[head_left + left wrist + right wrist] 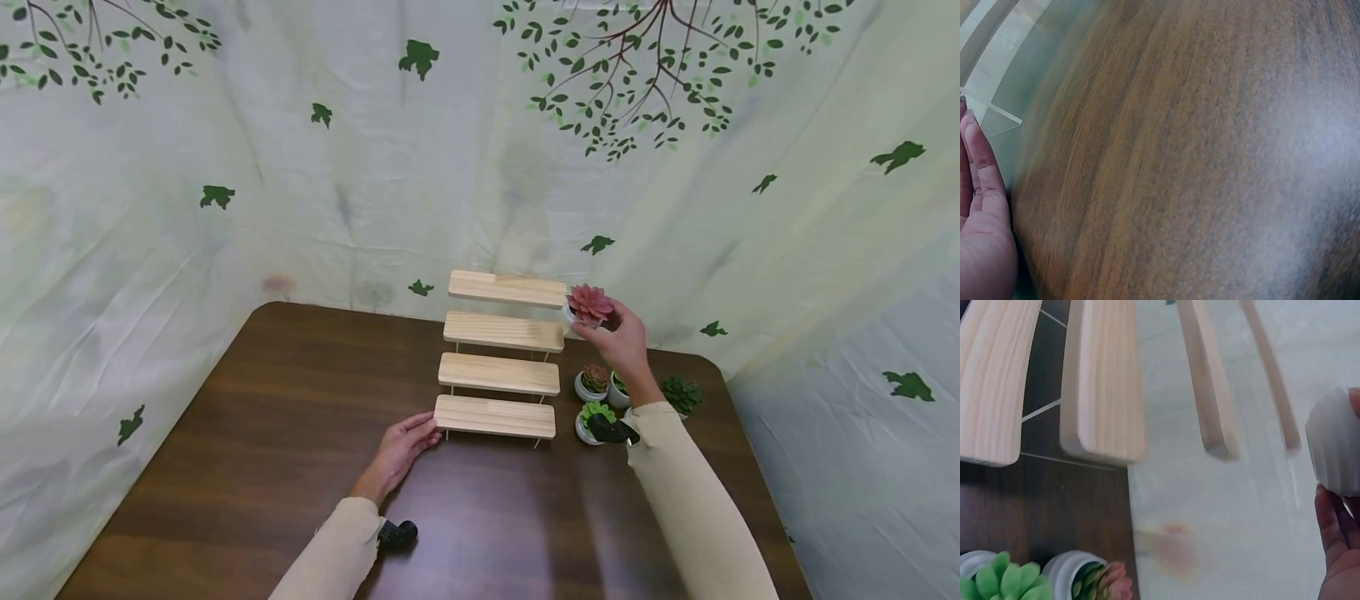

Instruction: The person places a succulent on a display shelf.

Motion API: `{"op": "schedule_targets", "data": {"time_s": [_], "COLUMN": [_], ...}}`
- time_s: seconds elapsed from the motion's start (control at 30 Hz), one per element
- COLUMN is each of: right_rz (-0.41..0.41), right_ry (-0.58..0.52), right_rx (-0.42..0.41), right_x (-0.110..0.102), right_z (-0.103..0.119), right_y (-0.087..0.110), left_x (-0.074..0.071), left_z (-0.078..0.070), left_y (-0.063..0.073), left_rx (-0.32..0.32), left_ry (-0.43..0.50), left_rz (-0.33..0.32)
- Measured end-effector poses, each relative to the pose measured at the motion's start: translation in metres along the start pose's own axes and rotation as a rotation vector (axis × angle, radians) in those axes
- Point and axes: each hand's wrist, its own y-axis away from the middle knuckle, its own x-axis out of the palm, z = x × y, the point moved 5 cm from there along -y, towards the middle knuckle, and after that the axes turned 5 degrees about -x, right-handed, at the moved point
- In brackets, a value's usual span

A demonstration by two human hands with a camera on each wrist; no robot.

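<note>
My right hand [624, 337] grips the white pot [1338, 444] of a pink-red succulent [589, 305], held up at the right end of the top shelf. Four-stepped in look, the wooden display stand [498, 373] has pale planks on thin clear supports. At the left end of its lowest plank, my left hand [405, 450] touches the edge with its fingertips. Those fingers [982, 150] lie nearly straight beside a clear support [1007, 112] in the left wrist view.
Right of the stand sit several small potted succulents: a reddish one [595, 379], a light green one [592, 421] and a dark green one [681, 393] partly behind my right sleeve. A leaf-printed curtain [480, 167] hangs behind the brown table [300, 400].
</note>
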Motion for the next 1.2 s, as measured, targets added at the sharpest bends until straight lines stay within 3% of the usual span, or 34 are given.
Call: {"op": "schedule_targets", "data": {"time_s": [0.3, 0.57, 0.77, 1.0, 1.2], "right_rz": [0.069, 0.122, 0.110, 0.134, 0.118], "right_ry": [0.001, -0.135, -0.136, -0.145, -0.142], "right_rx": [-0.041, -0.024, 0.003, -0.015, -0.002], "right_x": [0.032, 0.061, 0.086, 0.118, 0.132], "right_z": [0.019, 0.038, 0.039, 0.042, 0.043], "right_y": [-0.025, -0.040, -0.048, -0.056, -0.061], "left_x": [-0.001, -0.001, 0.001, -0.002, -0.001], "left_z": [0.000, 0.001, 0.001, 0.001, 0.002], "left_y": [0.000, 0.002, 0.002, 0.001, 0.000], "left_rx": [0.012, 0.010, 0.007, 0.028, 0.014], "left_ry": [0.001, 0.014, 0.008, -0.004, -0.012], "left_rz": [0.008, 0.026, 0.050, 0.034, 0.025]}}
